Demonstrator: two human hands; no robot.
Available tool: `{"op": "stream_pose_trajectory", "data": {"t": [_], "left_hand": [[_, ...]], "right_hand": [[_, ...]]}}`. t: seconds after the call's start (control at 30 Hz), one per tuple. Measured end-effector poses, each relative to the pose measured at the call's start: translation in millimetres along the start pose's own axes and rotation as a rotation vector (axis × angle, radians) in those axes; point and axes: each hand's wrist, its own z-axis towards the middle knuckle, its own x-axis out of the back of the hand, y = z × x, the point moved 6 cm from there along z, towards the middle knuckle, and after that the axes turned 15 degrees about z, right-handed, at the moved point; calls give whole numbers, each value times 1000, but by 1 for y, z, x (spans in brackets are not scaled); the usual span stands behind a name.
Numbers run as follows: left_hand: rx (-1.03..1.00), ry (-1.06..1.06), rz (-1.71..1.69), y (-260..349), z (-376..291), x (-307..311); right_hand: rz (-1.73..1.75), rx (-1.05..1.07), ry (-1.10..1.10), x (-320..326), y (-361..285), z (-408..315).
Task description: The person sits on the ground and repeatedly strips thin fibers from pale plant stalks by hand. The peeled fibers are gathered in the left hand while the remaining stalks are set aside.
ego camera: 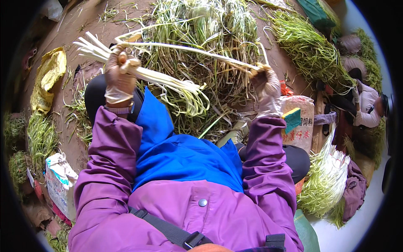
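Note:
My left hand [119, 75], in a thin translucent glove, grips a small bunch of long pale stalks [167, 78] that look like blanched chives. The white ends poke out to the upper left, while the yellowish leaves droop to the right. One long stalk [189, 48] stretches between my hands, bent back over itself by the left one. Its brownish end lies in the closed fingers of my right hand [266, 88], which is gloved too. Below and beyond both hands spreads a large heap of unsorted stalks [204, 41], with brown, withered matter on its near side.
A green-and-yellow sponge [292, 120] rests by a printed sack [302, 132] near my right knee. Cleaned white stalks [327, 176] lie at right. Another green heap [305, 44] stands farther right, near a person [366, 102]. A yellow sack [45, 78] lies at left.

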Motion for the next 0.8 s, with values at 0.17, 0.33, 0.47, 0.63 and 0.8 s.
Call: {"op": "stream_pose_trajectory", "data": {"t": [0.17,0.33,0.47,0.63,0.8], "left_hand": [[-8,19,-89,31,3,23],[3,-8,-170,32,6,30],[-154,-70,-168,40,-1,19],[-131,-8,16,16,-20,-11],[-210,-141,734,-3,-51,-51]], "right_hand": [[45,165,309,93,-70,26],[-199,229,417,190,-121,33],[-56,30,564,231,-117,16],[-1443,-294,67,129,-50,10],[-1510,128,-763,-66,52,-31]]}}
